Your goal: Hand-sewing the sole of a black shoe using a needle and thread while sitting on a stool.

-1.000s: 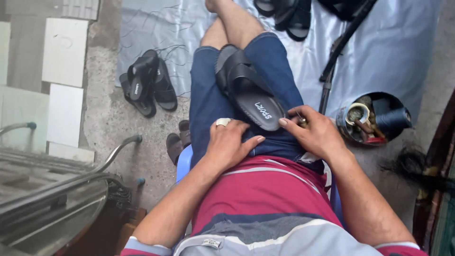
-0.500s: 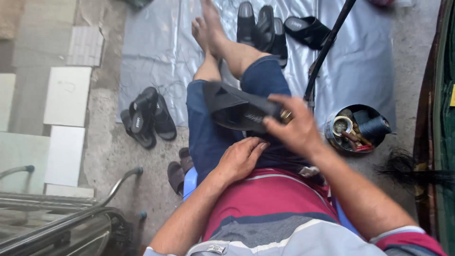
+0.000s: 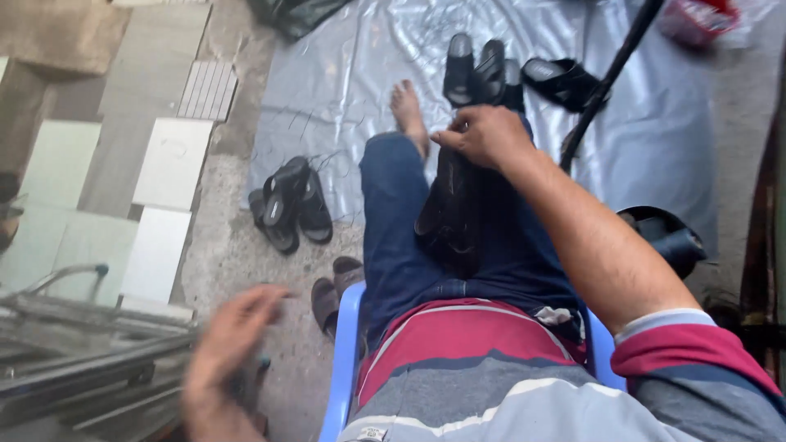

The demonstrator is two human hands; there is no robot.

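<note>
Silver floor sheet (image 3: 344, 74), sandal on lap.
Right hand (image 3: 485, 135) fingers pinch the black sandal (image 3: 453, 209) (lengthwise along thigh); left hand (image 3: 233, 352) blurred, spread open.

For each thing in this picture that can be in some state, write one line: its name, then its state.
Black sandal on the lap: held upright on the thigh, gripped at the top.
Right hand: closed on that sandal's top edge.
Left hand: blurred, held out to the side; whether it holds anything cannot be told.
Pair of black sandals: lying on the ground, untouched.
Blue plastic chair: occupied.
</note>
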